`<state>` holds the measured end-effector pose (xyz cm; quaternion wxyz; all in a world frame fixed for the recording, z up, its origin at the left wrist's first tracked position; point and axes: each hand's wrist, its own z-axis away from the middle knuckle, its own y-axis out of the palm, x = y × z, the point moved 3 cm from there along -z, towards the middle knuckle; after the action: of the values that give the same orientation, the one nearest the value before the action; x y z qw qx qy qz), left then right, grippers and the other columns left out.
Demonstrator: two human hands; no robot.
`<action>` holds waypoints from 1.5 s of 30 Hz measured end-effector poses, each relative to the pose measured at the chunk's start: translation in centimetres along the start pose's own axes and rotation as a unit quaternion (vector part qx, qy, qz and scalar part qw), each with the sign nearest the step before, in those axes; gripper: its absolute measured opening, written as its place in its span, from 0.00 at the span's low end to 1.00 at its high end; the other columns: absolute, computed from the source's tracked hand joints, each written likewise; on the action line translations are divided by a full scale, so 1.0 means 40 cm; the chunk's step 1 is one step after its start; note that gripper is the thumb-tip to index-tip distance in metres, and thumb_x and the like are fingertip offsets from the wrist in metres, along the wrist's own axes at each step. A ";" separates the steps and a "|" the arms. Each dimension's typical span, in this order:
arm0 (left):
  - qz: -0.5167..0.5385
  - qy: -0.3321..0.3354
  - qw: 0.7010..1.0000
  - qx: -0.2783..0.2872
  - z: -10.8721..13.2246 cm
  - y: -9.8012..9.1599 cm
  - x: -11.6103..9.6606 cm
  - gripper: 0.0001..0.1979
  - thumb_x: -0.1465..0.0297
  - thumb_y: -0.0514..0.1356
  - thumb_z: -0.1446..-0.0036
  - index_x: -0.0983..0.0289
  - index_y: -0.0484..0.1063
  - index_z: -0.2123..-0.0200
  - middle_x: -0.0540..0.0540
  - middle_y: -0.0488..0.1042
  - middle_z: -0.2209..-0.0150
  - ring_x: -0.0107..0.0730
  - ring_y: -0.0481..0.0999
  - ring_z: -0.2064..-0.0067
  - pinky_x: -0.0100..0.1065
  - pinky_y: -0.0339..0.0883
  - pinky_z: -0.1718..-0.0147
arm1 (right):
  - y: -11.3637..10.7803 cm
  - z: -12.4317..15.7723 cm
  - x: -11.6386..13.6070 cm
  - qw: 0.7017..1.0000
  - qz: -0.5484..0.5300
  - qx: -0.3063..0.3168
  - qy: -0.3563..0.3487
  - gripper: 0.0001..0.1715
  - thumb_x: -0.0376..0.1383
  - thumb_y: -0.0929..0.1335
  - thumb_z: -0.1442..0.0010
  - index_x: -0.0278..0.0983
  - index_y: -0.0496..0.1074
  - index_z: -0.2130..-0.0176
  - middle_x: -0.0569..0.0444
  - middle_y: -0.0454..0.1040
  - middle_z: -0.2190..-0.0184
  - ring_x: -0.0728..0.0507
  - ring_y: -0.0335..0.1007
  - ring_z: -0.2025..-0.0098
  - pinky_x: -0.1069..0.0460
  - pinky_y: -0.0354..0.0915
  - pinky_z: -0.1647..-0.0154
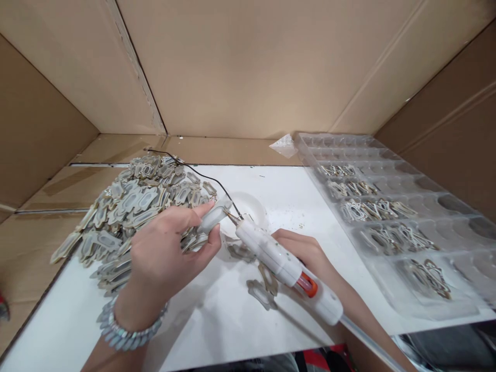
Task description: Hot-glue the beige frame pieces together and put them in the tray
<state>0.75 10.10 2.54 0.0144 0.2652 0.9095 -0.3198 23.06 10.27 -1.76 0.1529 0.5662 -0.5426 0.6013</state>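
My left hand (170, 248), with a coiled bracelet on its wrist, pinches a small grey oblong plate (212, 218) between thumb and fingers. Wrapped around the handle of a white hot glue gun (271, 250) is my right hand (304, 248); its fingers are partly hidden behind the gun. The gun's metal nozzle points left at the plate's right end; whether they touch I cannot tell. A clear glue stick (368, 341) sticks out of the gun's back. Beneath the nozzle lies a round white dish (256, 206), partly covered.
A heap of similar grey plates (135, 201) covers the left side. Loose plates (261, 294) lie below the gun. To the right, a clear compartment tray (406, 279) holds several metal frame-like pieces. A black cord (205, 175) runs behind the hands. Cardboard walls (248, 67) surround the white table.
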 end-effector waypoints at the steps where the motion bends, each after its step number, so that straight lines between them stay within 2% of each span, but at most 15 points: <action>1: 0.000 0.003 1.000 0.000 0.001 0.000 -0.001 0.04 0.69 0.63 0.44 0.53 0.72 0.65 0.44 0.80 0.71 0.29 0.81 0.70 0.29 0.76 0.72 | 0.001 0.001 -0.002 1.000 0.002 0.001 0.002 0.09 0.31 0.66 0.44 0.39 0.63 0.74 0.55 0.68 0.72 0.46 0.66 0.71 0.53 0.58 0.73; 7: -0.043 0.022 0.999 -0.013 0.001 0.003 -0.007 0.07 0.70 0.65 0.45 0.59 0.69 0.71 0.45 0.80 0.72 0.27 0.81 0.70 0.25 0.76 0.68 | 0.001 -0.004 0.003 1.000 0.021 -0.009 0.009 0.14 0.32 0.65 0.43 0.39 0.58 0.77 0.57 0.62 0.76 0.48 0.59 0.75 0.54 0.53 0.76; 11: -0.052 0.035 0.998 -0.009 -0.002 0.005 -0.010 0.07 0.70 0.64 0.43 0.61 0.68 0.72 0.48 0.80 0.73 0.29 0.81 0.71 0.26 0.76 0.68 | 0.001 -0.006 0.004 0.999 0.030 -0.010 0.008 0.14 0.32 0.64 0.44 0.39 0.56 0.77 0.57 0.62 0.76 0.48 0.58 0.75 0.54 0.52 0.77; 25: -0.041 0.051 0.998 -0.013 0.003 0.002 -0.011 0.04 0.71 0.65 0.43 0.59 0.71 0.67 0.46 0.80 0.72 0.29 0.81 0.71 0.27 0.77 0.67 | 0.006 0.005 -0.008 1.000 0.014 -0.010 0.009 0.14 0.28 0.64 0.47 0.39 0.53 0.77 0.60 0.58 0.77 0.50 0.53 0.76 0.54 0.47 0.76; 28: -0.039 0.041 0.998 -0.015 0.005 0.001 -0.008 0.04 0.71 0.64 0.43 0.58 0.70 0.68 0.46 0.80 0.73 0.28 0.81 0.70 0.26 0.76 0.65 | 0.006 0.006 -0.007 1.000 0.009 -0.012 0.011 0.14 0.28 0.64 0.48 0.39 0.53 0.77 0.60 0.58 0.77 0.51 0.52 0.76 0.54 0.46 0.77; 34: -0.044 0.040 0.998 -0.024 0.005 0.002 -0.006 0.06 0.70 0.66 0.47 0.59 0.70 0.71 0.45 0.77 0.76 0.28 0.80 0.71 0.26 0.76 0.68 | 0.007 0.006 -0.006 1.000 0.006 -0.014 0.012 0.15 0.28 0.64 0.48 0.38 0.51 0.77 0.60 0.57 0.78 0.51 0.51 0.76 0.54 0.45 0.77; 45: -0.043 0.050 0.998 -0.013 0.008 0.003 -0.005 0.03 0.70 0.64 0.42 0.59 0.73 0.65 0.46 0.81 0.71 0.29 0.82 0.70 0.28 0.77 0.68 | 0.010 0.008 -0.013 1.000 0.000 -0.008 0.013 0.16 0.29 0.65 0.46 0.38 0.52 0.77 0.61 0.57 0.78 0.51 0.53 0.76 0.55 0.47 0.77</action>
<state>0.92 9.91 2.27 -0.0416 0.2413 0.9236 -0.2949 23.06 10.09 -2.47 0.1646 0.5571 -0.5449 0.6047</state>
